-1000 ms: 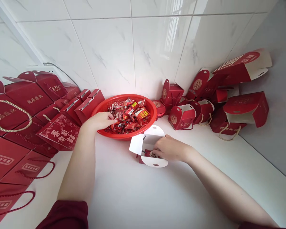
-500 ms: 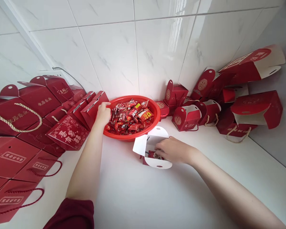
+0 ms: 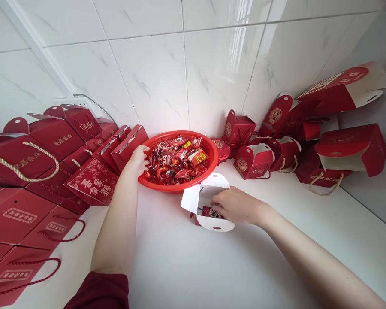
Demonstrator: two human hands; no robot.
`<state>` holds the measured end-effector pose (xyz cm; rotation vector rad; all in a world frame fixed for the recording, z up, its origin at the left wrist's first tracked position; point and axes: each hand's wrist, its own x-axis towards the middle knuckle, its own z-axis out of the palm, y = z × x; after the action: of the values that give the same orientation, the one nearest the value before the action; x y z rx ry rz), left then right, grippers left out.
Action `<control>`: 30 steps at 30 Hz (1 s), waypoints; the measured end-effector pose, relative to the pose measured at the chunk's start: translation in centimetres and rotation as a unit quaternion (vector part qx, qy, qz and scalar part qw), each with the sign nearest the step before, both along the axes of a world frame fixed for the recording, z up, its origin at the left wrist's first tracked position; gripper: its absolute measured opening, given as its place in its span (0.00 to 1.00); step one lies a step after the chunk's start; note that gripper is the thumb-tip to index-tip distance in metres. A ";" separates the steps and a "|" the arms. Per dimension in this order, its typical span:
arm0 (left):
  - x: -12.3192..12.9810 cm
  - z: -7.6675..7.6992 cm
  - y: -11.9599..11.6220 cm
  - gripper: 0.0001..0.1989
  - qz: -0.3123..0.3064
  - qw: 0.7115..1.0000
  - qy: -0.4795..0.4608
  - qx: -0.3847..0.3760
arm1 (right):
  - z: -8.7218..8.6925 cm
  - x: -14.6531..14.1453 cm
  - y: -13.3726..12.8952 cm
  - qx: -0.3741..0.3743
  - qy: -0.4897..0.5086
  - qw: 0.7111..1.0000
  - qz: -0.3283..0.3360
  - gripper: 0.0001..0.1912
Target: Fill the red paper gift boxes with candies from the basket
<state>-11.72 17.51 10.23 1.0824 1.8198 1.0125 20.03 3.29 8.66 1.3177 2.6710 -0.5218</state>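
Left hand (image 3: 137, 162), fingers parted, at the left rim of the oval basket (image 3: 176, 188) of wrapped sweets (image 3: 180, 159), long axis crosswise; nearer the viewer, rightward, open gift box (image 3: 215, 222), right hand (image 3: 233, 203) reaching in, grip indeterminable.

The left hand (image 3: 139, 161) has drawn back from over the candies (image 3: 176, 159) to the left rim of the red basket (image 3: 216, 159).

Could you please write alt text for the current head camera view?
The left hand is at the rim of a red basket of wrapped sweets, while the right hand reaches into an open box. Red gift boxes stand on both sides of the white table.
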 end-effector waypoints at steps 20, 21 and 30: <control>1.8 -0.6 -1.7 0.27 -0.399 0.872 0.283 0.000 | 0.0 -0.1 0.0 0.004 0.004 1.000 0.002 0.18; 2.1 -0.3 -2.0 0.29 -0.413 0.862 0.293 -0.003 | 0.0 -0.1 0.0 0.003 0.005 1.000 0.002 0.18; 4.0 -1.5 -2.3 0.12 -0.460 0.834 0.306 0.000 | 0.1 -0.2 -0.2 0.002 0.003 1.000 0.001 0.18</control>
<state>-7.69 15.19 8.71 2.1508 1.3865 0.0640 19.81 3.13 8.80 1.3158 2.6800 -0.5199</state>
